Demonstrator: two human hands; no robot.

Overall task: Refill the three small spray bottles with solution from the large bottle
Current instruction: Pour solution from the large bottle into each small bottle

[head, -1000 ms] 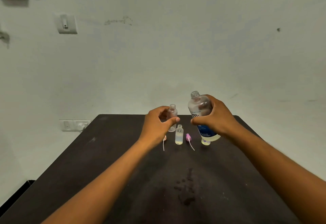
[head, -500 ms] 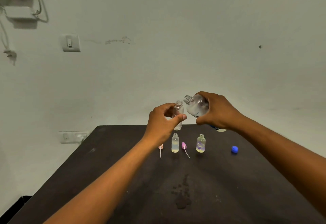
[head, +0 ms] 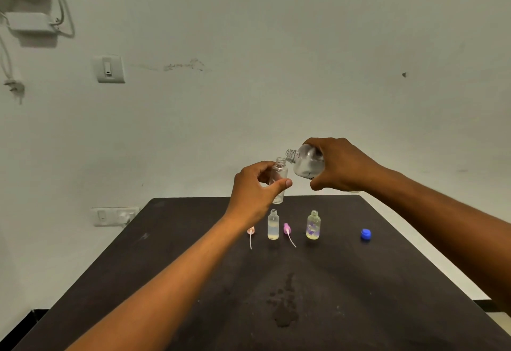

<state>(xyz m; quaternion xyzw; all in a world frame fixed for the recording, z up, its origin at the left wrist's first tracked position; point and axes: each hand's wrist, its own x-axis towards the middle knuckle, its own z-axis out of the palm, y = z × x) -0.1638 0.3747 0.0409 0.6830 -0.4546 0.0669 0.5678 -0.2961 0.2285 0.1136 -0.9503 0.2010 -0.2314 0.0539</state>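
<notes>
Above the far edge of the dark table point(head: 193, 281), the left hand point(head: 253, 193) grips an empty small bottle point(head: 279, 179) while the right hand point(head: 340, 165) tips the large bottle point(head: 305, 161) just beside its mouth; two small bottles point(head: 273, 225) on the table already hold liquid, so this seems the last refill.

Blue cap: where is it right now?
Head view: the blue cap lies on the dark table, right of the small bottle with purple flecks, alone near the right edge.

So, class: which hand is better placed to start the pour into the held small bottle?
Right hand: it holds the tilted large bottle, neck beside the small bottle gripped upright in the left hand.
</notes>
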